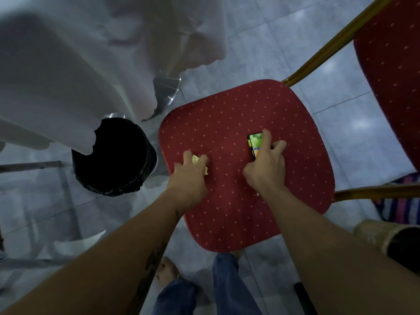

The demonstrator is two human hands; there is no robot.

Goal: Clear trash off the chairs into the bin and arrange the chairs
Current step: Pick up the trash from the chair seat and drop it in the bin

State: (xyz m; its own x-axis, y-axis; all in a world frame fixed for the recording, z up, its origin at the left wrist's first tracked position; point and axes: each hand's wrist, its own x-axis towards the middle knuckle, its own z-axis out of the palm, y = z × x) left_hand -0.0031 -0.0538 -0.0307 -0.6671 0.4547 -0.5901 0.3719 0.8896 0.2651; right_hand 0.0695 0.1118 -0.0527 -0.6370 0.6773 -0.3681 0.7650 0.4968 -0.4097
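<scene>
A red dotted chair seat (227,114) fills the middle of the view. On its near left part, my left hand (189,176) closes its fingers around a crumpled yellow-green scrap (195,159). On the seat's right part, my right hand (267,165) grips a small green and orange carton (255,142) with a dark edge, which still rests on the fabric. A black bin (113,155) lined with a dark bag stands on the floor just left of the seat, partly under the tablecloth.
A white tablecloth (68,76) hangs at the upper left over a metal table base (166,92). The chair's red backrest (391,71) and gold frame (329,48) rise at the right. A striped mat (400,205) lies by the right edge. My legs stand below the seat.
</scene>
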